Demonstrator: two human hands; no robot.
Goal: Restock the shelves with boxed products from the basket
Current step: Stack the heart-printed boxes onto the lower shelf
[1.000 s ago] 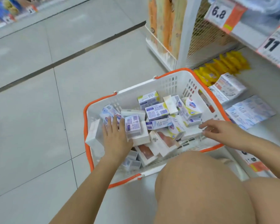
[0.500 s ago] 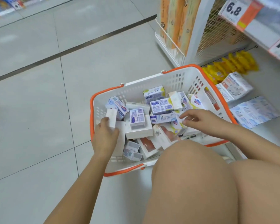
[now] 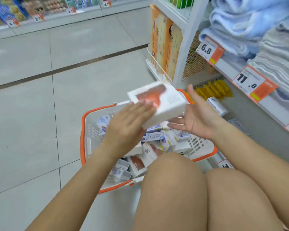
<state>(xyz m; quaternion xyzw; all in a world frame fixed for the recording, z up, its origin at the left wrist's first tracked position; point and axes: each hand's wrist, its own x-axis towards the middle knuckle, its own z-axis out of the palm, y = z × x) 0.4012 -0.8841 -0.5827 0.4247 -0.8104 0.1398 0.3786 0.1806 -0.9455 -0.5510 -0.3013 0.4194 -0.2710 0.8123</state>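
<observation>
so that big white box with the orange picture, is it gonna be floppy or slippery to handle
Probably stiff: the white box keeps crisp, square edges between the left hand and the right hand. Likely light, since open fingers alone carry it. Its smooth faces may slide, as neither hand wraps around it.

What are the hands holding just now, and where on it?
A white box, above the basket. The left hand lies flat on its top near edge; the right hand is open palm-up under its right end.

white box (image 3: 158, 101) motion-blurred, basket (image 3: 83, 129) near rim hidden by knee
</observation>
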